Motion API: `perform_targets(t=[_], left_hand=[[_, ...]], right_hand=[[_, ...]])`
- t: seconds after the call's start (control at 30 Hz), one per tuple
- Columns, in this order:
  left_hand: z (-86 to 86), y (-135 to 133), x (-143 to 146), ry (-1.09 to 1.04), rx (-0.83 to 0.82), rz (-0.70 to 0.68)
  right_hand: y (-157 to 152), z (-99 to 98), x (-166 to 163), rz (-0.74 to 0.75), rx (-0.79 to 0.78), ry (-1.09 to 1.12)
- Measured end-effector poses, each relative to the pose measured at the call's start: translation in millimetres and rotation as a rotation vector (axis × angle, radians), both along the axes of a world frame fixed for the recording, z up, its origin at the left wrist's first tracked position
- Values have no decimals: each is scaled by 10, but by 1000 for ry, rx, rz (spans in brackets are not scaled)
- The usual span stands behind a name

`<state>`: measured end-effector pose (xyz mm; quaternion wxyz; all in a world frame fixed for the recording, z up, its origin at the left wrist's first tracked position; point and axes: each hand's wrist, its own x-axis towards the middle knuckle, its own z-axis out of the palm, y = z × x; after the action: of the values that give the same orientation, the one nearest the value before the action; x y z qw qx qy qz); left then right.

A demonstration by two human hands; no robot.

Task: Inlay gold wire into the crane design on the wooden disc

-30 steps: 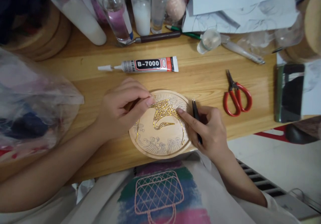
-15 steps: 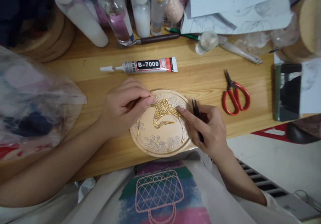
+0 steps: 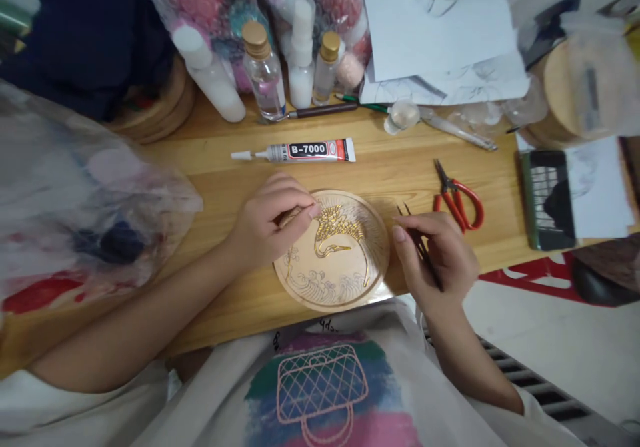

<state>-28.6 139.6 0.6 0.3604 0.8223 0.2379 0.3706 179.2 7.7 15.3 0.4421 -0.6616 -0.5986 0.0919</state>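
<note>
A round wooden plaque (image 3: 320, 287) lies near the table's front edge, with a printed wave pattern. Gold wire (image 3: 334, 233) on it outlines a crane with its neck curved. Over the plaque's upper left rim, my left hand (image 3: 275, 220) pinches with thumb and forefinger; whatever is between the fingertips is too small to make out. To the right of the plaque, my right hand (image 3: 440, 253) holds dark tweezers (image 3: 423, 250), their tips pointing up and away from me and standing apart. That hand is clear of the plaque.
A B-7000 glue tube (image 3: 310, 150) lies beyond the plaque. Red-handled pliers (image 3: 460, 203) are at the right, near a phone (image 3: 550, 200). Bottles (image 3: 265, 80), a dark-handled tool (image 3: 323, 110) and papers (image 3: 445, 40) line the back. A plastic bag (image 3: 100, 200) fills the left.
My right hand has lifted off the plaque and moved right with the tweezers. My left hand keeps its pinch at the upper left rim. The camera view has shifted, showing more of the table's back.
</note>
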Motion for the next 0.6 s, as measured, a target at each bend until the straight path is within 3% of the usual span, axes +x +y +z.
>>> perform_targets(t=[0.13,0.33,0.6], left_hand=[[15,-31,-3,10,104,10],[29,-93,-8,43,321,83],[12,-144,1,95,519,171]], right_hand=[[32,172,-188,-50,-19,196],[109,317,-412,91,-104,343],[206,370,-483,127,-23,111]])
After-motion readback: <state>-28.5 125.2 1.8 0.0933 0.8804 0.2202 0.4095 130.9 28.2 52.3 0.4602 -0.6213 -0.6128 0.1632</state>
